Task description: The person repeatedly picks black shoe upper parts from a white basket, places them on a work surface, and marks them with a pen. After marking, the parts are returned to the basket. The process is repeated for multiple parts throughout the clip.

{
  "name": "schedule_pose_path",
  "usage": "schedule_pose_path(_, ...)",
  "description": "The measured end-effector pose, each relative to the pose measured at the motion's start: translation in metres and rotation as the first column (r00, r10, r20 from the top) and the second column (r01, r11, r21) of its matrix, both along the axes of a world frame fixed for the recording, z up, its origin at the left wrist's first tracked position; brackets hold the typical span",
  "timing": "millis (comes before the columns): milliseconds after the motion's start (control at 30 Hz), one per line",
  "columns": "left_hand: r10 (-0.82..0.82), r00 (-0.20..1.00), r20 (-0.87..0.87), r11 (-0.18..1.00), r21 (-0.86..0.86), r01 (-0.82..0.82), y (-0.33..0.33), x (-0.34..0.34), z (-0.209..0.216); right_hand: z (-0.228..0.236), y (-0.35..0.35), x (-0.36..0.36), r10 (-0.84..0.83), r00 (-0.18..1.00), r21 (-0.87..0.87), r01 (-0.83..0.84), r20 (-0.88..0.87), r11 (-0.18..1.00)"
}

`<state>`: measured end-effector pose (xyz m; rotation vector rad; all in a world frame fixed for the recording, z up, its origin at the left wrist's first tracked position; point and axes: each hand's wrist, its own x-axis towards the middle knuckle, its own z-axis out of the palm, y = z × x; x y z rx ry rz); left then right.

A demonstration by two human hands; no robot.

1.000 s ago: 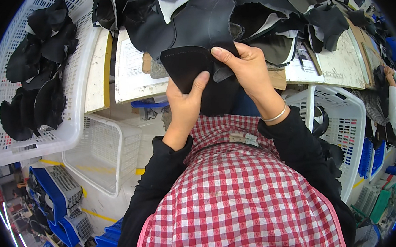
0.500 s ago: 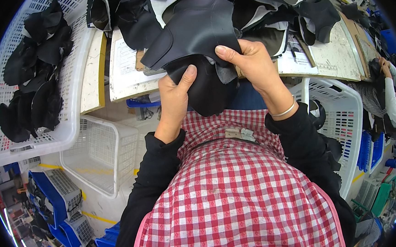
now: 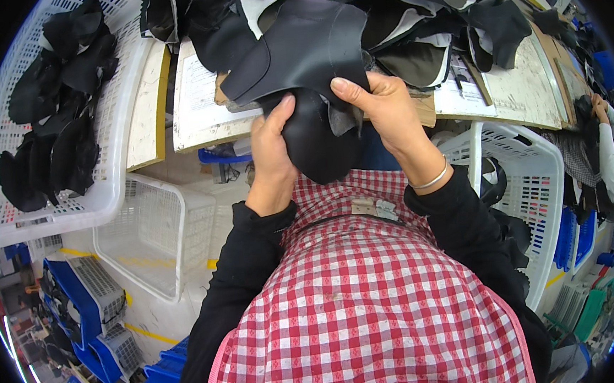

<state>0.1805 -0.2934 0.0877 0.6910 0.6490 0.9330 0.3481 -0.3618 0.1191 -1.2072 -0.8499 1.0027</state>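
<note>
A black leather shoe upper, smooth with stitched seams, is held between my two hands at the table's near edge. My left hand grips its lower left side, thumb on top and fingers hidden behind. My right hand pinches the right side with the thumb on the leather; its fingers are partly out of sight underneath. The rounded lower flap hangs over the edge in front of my apron. A grey lining edge shows beside my right thumb.
More black uppers are heaped along the back of the worktable. A white crate with black pieces stands left, a second white crate below it. Another white crate is at my right. A co-worker's arm shows far right.
The lower flap has turned to face up more and catches more light. My left hand has shifted slightly up and right; my right hand has moved a little left.
</note>
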Motion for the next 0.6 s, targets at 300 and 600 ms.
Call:
schedule_pose_path(300, 0.002, 0.951, -0.310, 0.856, 0.493, 0.159, 0.003, -0.033, -0.001, 0.000, 0.005, 0.019, 0.083, 0.963, 0.032, -0.094, 0.255, 0.995)
schedule_pose_path(600, 0.043, 0.827, -0.560, 0.874, 0.423, 0.241, 0.044, -0.139, 0.014, 0.097, -0.057, 0.033, -0.303, -0.173, 0.118, -0.660, 0.937, 0.742)
